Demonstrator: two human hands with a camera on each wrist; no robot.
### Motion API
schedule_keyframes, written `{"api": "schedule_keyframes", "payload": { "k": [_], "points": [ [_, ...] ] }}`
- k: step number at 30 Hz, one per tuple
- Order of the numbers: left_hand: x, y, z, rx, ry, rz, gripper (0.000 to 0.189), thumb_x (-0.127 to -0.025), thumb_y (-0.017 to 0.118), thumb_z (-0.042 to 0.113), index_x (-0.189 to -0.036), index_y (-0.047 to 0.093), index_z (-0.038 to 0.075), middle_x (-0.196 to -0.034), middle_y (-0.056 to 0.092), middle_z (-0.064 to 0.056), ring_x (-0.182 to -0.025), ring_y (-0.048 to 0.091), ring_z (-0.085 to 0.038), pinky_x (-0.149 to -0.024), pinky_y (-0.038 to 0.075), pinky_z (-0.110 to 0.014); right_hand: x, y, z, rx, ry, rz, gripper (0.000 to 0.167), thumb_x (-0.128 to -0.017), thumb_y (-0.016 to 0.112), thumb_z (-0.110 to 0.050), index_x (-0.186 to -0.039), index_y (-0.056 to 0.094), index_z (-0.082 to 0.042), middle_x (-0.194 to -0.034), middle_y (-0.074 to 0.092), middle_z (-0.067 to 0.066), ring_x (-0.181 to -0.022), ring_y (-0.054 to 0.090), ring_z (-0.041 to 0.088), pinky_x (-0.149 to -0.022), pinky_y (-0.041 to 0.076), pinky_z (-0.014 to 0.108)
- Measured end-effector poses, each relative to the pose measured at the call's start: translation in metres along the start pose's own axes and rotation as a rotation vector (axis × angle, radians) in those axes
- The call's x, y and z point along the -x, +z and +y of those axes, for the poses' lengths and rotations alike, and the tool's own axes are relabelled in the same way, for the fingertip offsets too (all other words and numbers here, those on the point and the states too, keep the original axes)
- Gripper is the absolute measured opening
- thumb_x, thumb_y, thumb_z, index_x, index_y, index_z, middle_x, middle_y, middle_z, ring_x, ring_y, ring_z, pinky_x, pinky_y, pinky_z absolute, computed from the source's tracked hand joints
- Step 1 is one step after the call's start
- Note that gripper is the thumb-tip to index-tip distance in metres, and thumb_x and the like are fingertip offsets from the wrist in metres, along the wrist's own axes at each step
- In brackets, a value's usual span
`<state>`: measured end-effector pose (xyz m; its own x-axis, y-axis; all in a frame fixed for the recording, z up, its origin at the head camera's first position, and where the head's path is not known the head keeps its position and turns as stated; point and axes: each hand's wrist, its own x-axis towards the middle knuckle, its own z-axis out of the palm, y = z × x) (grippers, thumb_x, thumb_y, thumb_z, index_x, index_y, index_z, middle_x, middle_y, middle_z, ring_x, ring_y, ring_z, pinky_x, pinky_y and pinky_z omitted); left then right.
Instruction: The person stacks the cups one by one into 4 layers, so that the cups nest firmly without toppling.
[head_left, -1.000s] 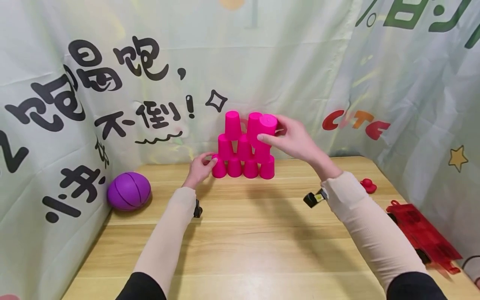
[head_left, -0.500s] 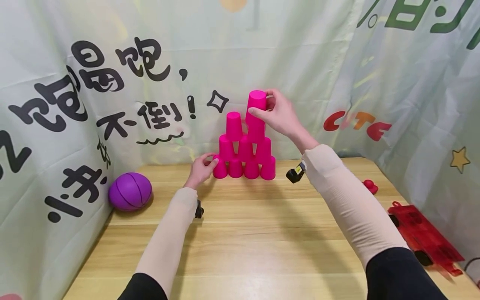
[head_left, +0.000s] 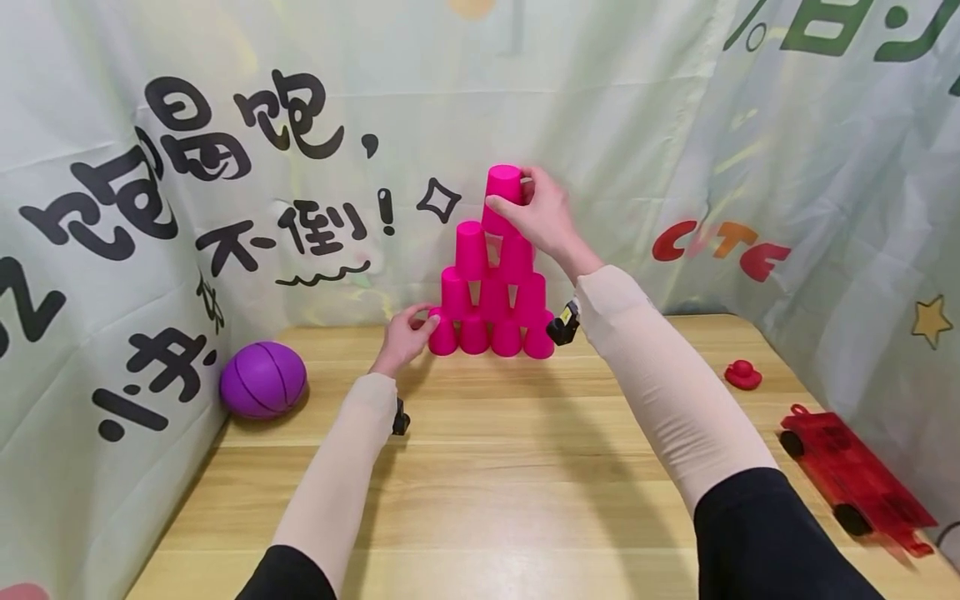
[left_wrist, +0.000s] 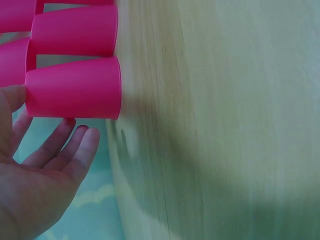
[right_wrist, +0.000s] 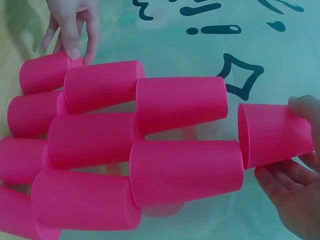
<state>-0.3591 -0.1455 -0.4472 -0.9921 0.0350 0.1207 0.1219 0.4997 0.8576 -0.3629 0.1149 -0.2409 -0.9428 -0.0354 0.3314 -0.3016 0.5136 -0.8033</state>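
Upside-down pink cups (head_left: 493, 293) stand stacked in a tiered wall at the back of the table, two of them in the top row. My right hand (head_left: 546, 208) grips one more upside-down pink cup (head_left: 502, 198) by its sides, above that row. Its rim sits close to the right-hand top cup (right_wrist: 186, 172); whether they touch I cannot tell. At the stack's lower left, my left hand (head_left: 405, 340) holds the bottom corner cup (left_wrist: 75, 89) near its upper end between thumb and index finger, the other fingers (left_wrist: 82, 155) beside its wall.
A purple ball (head_left: 263, 380) lies on the left of the wooden table (head_left: 480, 483). On the right are a small red hat-shaped thing (head_left: 742, 375) and a red toy vehicle (head_left: 855, 475) with black wheels. A printed cloth backdrop (head_left: 592, 125) hangs right behind the stack.
My right hand has raised its cup from in front of the upper right cups and carried it left to above the top row. The left hand has stayed at the corner cup.
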Motion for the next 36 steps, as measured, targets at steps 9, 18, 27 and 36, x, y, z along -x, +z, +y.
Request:
{"api": "schedule_keyframes", "payload": {
  "k": [9,18,27,36],
  "points": [
    [0.001,0.004,0.005,-0.006,-0.009,0.004,0.045,-0.105,0.066,0.033,-0.146,0.062,0.015,-0.127,0.072,-0.022,-0.117,0.069,-0.035,-0.092,0.058,-0.045,-0.004,0.003,-0.002,0.014,0.022,-0.008,0.064,-0.095,0.075,-0.04,-0.148,0.049,-0.016,-0.136,0.064,0.007,-0.117,0.063,0.022,-0.098,0.058,0.037],
    [0.0,0.007,0.006,-0.021,-0.009,0.0,0.044,-0.105,0.065,0.033,-0.146,0.062,0.015,-0.126,0.073,-0.022,-0.117,0.07,-0.034,-0.093,0.058,-0.043,-0.006,0.005,0.001,0.026,0.033,-0.024,0.065,-0.096,0.074,-0.041,-0.149,0.048,-0.015,-0.139,0.063,0.008,-0.121,0.063,0.023,-0.1,0.058,0.036],
    [-0.002,0.014,0.007,0.002,0.017,-0.01,0.044,-0.105,0.066,0.031,-0.145,0.063,0.014,-0.125,0.073,-0.023,-0.116,0.07,-0.034,-0.094,0.058,-0.045,-0.006,-0.001,0.006,0.023,0.028,-0.005,0.066,-0.096,0.074,-0.04,-0.151,0.047,-0.014,-0.14,0.062,0.009,-0.122,0.063,0.024,-0.101,0.058,0.036],
    [-0.006,0.017,0.004,0.002,0.02,-0.013,0.044,-0.105,0.066,0.032,-0.146,0.062,0.015,-0.124,0.074,-0.022,-0.113,0.071,-0.033,-0.089,0.057,-0.041,0.008,-0.013,0.01,-0.005,0.056,0.0,0.079,-0.095,0.072,-0.053,-0.159,0.04,-0.019,-0.155,0.052,0.006,-0.136,0.055,0.023,-0.112,0.052,0.04]
  ]
}}
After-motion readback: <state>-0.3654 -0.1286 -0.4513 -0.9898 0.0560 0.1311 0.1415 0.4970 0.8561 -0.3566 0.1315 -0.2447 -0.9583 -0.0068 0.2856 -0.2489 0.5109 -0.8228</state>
